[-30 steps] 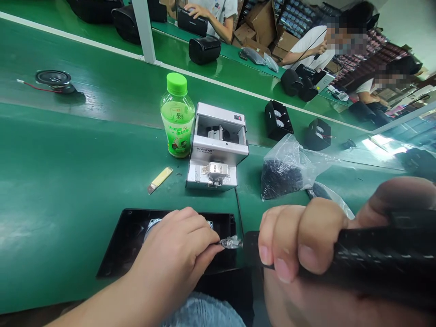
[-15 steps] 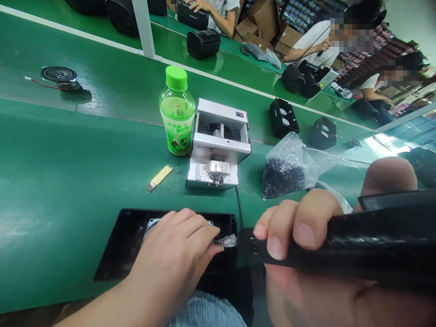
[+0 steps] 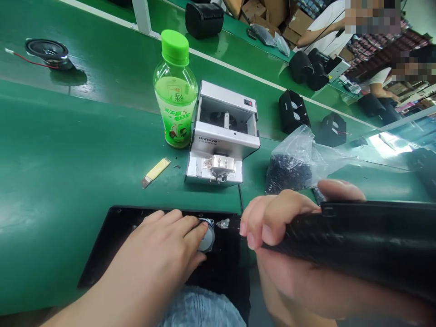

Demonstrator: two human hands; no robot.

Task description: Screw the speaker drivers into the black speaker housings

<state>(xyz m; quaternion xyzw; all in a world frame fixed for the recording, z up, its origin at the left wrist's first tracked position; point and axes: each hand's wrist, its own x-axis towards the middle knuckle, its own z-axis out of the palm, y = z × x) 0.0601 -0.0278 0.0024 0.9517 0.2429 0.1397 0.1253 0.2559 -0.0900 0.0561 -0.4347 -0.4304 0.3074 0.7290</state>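
My right hand (image 3: 272, 227) is wrapped round a black electric screwdriver (image 3: 357, 240), which lies almost level and points left. Its shiny tip (image 3: 223, 223) is right beside a round grey-backed speaker (image 3: 206, 238); whether they touch I cannot tell. The speaker sits in a shallow black panel (image 3: 105, 240) at the near edge of the bench. Over the speaker's left side lies my left hand (image 3: 166, 240), with its index finger and thumb closed against the round back. That hand hides much of the panel. Any screw at the tip is too small to make out.
Beyond the panel stand a silver WEIXIN machine (image 3: 223, 141) and a green-capped bottle (image 3: 175, 100). A yellow cutter knife (image 3: 156, 172) lies left of them. To the right is a plastic bag (image 3: 289, 168) of dark small parts. A loose speaker (image 3: 47, 52) rests far left; co-workers sit opposite.
My left hand has moved from beside the screwdriver tip to the speaker, lower left. The screwdriver has shifted slightly left and up, its tip now close to the speaker. The view has tilted down somewhat.
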